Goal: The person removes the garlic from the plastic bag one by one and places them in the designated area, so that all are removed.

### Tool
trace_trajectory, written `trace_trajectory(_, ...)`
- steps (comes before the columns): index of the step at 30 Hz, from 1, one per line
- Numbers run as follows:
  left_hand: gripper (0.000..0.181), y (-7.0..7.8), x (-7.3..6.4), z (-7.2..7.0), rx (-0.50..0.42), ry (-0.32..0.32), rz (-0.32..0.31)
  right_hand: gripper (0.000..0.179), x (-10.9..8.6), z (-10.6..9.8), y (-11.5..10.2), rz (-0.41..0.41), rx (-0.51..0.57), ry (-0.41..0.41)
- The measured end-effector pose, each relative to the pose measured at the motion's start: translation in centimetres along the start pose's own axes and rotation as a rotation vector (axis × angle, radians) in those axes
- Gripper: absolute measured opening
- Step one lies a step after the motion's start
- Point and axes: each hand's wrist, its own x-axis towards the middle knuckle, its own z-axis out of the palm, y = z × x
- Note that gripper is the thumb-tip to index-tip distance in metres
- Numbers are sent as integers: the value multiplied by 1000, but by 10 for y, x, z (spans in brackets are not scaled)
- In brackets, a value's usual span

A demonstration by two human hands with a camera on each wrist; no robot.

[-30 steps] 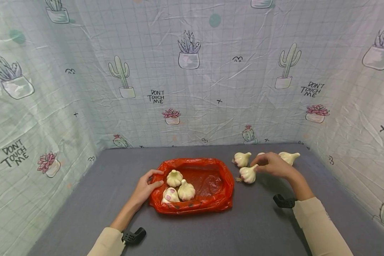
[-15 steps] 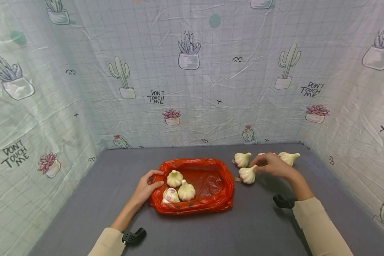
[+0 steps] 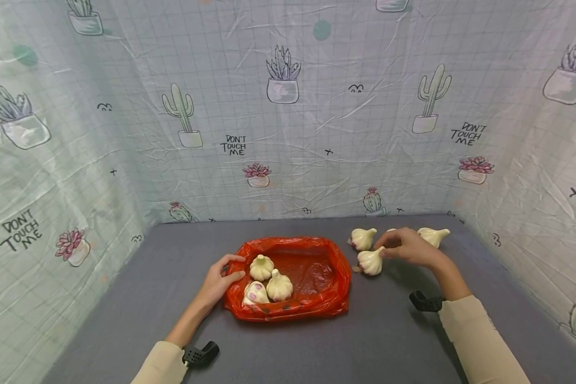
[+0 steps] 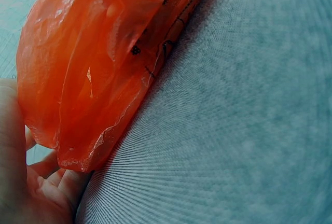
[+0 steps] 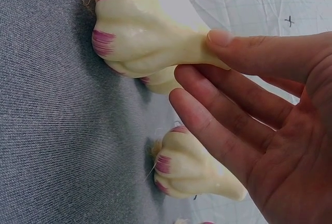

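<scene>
A red plastic bag [image 3: 338, 298], its mouth spread wide, sits mid-table in the head view. Three garlic bulbs lie in its left half, among them one garlic bulb [image 3: 279, 288] with its neck up. At the bag's left rim my left hand [image 3: 219, 278] rests with thumb and fingers extended against the plastic. To the right of the bag, my right hand [image 3: 408, 248] pinches the neck of another garlic bulb [image 3: 369, 262] between thumb and fingers. In the right wrist view this garlic bulb [image 5: 140, 27] has its root end right at the tabletop.
Beyond the right hand lie more bulbs: a garlic bulb [image 3: 362, 239] at back left, a garlic bulb [image 3: 432, 236] at back right, and one mostly hidden behind the hand. A patterned curtain [image 3: 317, 133] encloses the grey table [image 3: 288, 352] at the back and sides.
The garlic bulb at my right fingertips has shifted very slightly left. Both hands, the bag and the other bulbs stay in place.
</scene>
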Motion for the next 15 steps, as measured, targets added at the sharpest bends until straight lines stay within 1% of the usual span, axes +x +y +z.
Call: trace_trajectory(15, 36, 0, 0, 0, 19, 12, -4, 21, -2, -1, -4, 21, 0, 10)
